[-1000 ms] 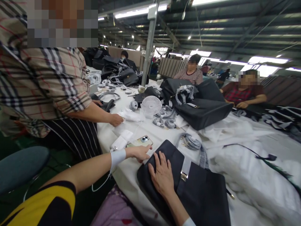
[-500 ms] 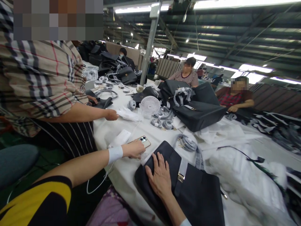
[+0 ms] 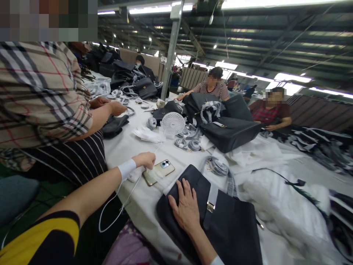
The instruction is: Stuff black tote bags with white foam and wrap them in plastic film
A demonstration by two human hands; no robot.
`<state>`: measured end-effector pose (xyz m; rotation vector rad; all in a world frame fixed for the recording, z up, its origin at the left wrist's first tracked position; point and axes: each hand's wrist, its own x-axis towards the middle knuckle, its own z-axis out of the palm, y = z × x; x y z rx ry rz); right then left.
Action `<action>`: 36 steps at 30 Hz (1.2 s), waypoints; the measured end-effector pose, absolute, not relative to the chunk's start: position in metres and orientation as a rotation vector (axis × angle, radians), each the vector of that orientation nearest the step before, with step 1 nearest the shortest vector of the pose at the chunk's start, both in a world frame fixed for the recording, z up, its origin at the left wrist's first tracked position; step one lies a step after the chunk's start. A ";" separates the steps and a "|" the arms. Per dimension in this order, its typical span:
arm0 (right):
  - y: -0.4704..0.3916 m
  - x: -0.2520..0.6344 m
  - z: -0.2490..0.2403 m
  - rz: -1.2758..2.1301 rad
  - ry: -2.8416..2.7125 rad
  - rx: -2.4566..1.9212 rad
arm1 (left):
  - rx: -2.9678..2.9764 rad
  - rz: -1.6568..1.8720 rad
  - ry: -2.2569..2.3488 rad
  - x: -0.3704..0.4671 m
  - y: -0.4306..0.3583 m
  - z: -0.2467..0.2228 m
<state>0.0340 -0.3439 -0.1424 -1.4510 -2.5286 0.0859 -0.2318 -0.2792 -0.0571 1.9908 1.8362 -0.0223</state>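
Observation:
My right hand [image 3: 187, 206] lies flat, fingers spread, on a black bag [image 3: 231, 221] with a gold clasp [image 3: 211, 207] and a pale wrapped strip on its flap. To its left, my closed left hand [image 3: 146, 160] hovers over the table by a gold-coloured phone [image 3: 165, 167]. From its pinched fingers a thin translucent sheet [image 3: 158, 173] trails across the phone toward the bag. A small white block [image 3: 134, 176] with a cable sits under my left wrist, partly hidden.
A white fan [image 3: 173, 124] stands behind the phone, beside a stack of white sheets [image 3: 147, 134] and wrapped straps [image 3: 187, 143]. More black bags [image 3: 230, 130] are piled behind. White wrapping [image 3: 286, 198] lies on the right. A co-worker in a checked shirt [image 3: 41, 92] stands at left; others sit across.
My left hand has moved left and up off the phone, drawing the translucent sheet with it. My right hand stays on the bag. The co-worker's hand has left the white sheets.

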 end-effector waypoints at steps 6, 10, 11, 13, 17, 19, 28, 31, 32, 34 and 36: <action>-0.346 0.036 -0.144 0.093 -2.509 -1.399 | 2.250 0.624 1.588 -0.141 -0.318 -0.032; -0.347 0.040 -0.153 0.090 -2.572 -1.323 | 2.174 0.972 1.342 -0.070 -0.344 -0.059; -0.347 0.041 -0.156 0.090 -2.574 -1.325 | 2.168 0.949 1.395 -0.060 -0.347 -0.070; -0.348 0.041 -0.162 0.090 -2.530 -1.381 | 2.196 0.831 1.516 -0.050 -0.348 -0.092; -0.350 0.038 -0.161 0.108 -2.426 -1.424 | 2.282 0.651 1.571 -0.057 -0.341 -0.120; -0.350 0.037 -0.154 0.141 -2.443 -1.331 | 2.247 0.660 1.547 -0.062 -0.337 -0.124; -0.393 0.107 -0.109 0.160 -2.262 -1.169 | 2.467 0.384 1.575 -0.059 -0.340 -0.124; -0.416 0.129 -0.120 -0.005 -2.082 -1.454 | 2.555 0.352 1.614 -0.053 -0.345 -0.124; -0.422 0.133 -0.127 -0.022 -2.066 -1.531 | 2.584 0.348 1.607 -0.050 -0.346 -0.123; -0.431 0.135 -0.144 0.002 -2.111 -1.608 | 2.658 0.334 1.528 -0.044 -0.349 -0.124; -0.436 0.133 -0.155 0.052 -2.158 -1.620 | 2.748 0.297 1.371 -0.036 -0.351 -0.125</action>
